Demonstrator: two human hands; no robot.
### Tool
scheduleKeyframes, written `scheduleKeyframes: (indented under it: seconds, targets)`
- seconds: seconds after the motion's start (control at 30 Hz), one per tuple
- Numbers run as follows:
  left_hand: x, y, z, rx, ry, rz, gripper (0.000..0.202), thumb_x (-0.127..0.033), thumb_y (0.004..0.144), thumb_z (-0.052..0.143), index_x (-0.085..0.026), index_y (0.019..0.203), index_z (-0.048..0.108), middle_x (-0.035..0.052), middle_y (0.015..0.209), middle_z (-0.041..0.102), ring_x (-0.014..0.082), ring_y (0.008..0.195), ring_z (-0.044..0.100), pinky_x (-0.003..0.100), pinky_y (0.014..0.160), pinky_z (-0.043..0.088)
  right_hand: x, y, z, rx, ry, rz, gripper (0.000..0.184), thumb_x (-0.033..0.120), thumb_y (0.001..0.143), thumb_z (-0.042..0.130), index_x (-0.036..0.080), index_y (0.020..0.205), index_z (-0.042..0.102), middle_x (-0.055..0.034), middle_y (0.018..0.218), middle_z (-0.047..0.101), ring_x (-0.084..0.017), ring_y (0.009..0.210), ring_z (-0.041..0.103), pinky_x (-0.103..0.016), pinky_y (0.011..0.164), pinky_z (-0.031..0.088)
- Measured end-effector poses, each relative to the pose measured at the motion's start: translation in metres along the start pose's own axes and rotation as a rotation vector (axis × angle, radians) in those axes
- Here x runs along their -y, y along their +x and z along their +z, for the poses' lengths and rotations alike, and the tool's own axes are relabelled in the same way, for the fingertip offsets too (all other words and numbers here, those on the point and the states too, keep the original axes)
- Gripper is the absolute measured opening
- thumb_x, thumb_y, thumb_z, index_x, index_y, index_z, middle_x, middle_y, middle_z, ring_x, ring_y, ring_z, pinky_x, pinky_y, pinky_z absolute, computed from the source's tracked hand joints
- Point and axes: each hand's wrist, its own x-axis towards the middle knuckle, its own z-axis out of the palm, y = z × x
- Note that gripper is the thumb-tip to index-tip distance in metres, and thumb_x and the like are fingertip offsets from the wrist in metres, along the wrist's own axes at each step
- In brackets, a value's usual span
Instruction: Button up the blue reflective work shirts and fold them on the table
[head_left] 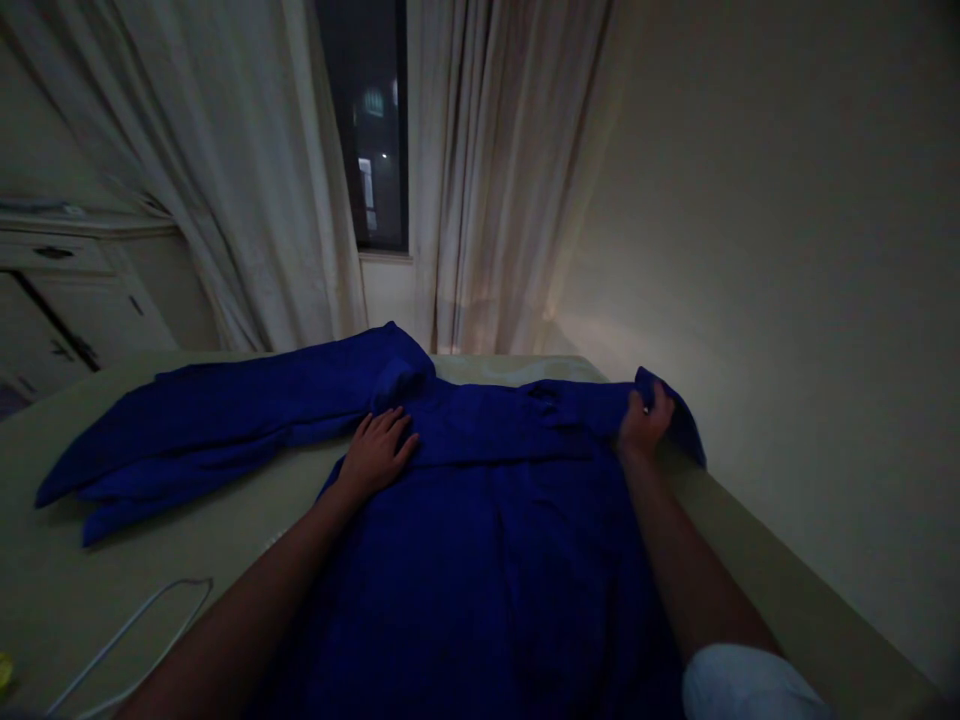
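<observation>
A dark blue garment [480,540] lies spread over a pale bed [187,520], one long sleeve stretched out to the left. My left hand [377,452] rests flat on the cloth near the left shoulder, fingers apart. At the bed's right edge, my right hand [645,420] is closed on a fold of the garment's right side, lifting it slightly. Both forearms reach forward over the cloth.
A white cable [135,625] loops on the bed at lower left. Pale curtains [487,170] hang beside a dark window [371,120] behind the bed. A white cabinet [67,290] stands at the left. A bare wall [787,250] runs close along the right.
</observation>
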Motion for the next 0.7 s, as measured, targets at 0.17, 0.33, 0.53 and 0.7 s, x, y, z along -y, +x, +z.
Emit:
scheduleKeyframes:
  seconds: [0.17,0.33,0.53,0.7]
  targets:
    - [0.005,0.001,0.001,-0.048,-0.125,-0.029,0.06,-0.054,0.104,0.036,-0.018,0.149,0.055,0.0141,0.156,0.055,0.0298,0.148,0.047,0.052,0.129,0.024,0.053,-0.076,0.017,0.729,0.005,-0.63,0.042,0.039,0.094,0.065,0.029,0.135,0.071,-0.0115,0.136,0.067,-0.034,0.132,0.057,-0.054,0.117,0.041]
    - [0.012,0.003,0.001,-0.057,-0.166,-0.076,0.068,-0.055,0.106,0.026,-0.009,0.15,0.051,0.0176,0.148,0.061,0.0275,0.138,0.057,0.043,0.121,0.039,0.049,-0.118,0.026,0.964,0.042,-0.668,0.029,0.031,0.099,0.061,0.026,0.123,0.076,-0.0114,0.13,0.072,-0.029,0.123,0.066,-0.051,0.11,0.05]
    - [0.012,0.004,-0.009,-0.068,-0.155,-0.089,0.057,-0.05,0.105,0.028,-0.016,0.134,0.065,0.0134,0.136,0.069,0.0279,0.126,0.062,0.046,0.116,0.041,0.044,-0.113,0.028,0.912,0.081,-0.672,0.025,0.028,0.096,0.066,0.024,0.119,0.075,-0.0137,0.147,0.063,-0.029,0.135,0.061,-0.053,0.115,0.046]
    - [-0.005,-0.005,-0.023,-0.039,-0.07,-0.077,0.051,-0.061,0.099,0.041,-0.025,0.105,0.078,0.0119,0.132,0.069,0.037,0.125,0.058,0.061,0.112,0.037,0.045,-0.113,0.029,0.902,0.111,-0.669,0.022,0.026,0.094,0.067,0.024,0.114,0.077,-0.0128,0.142,0.067,-0.029,0.133,0.063,-0.053,0.116,0.045]
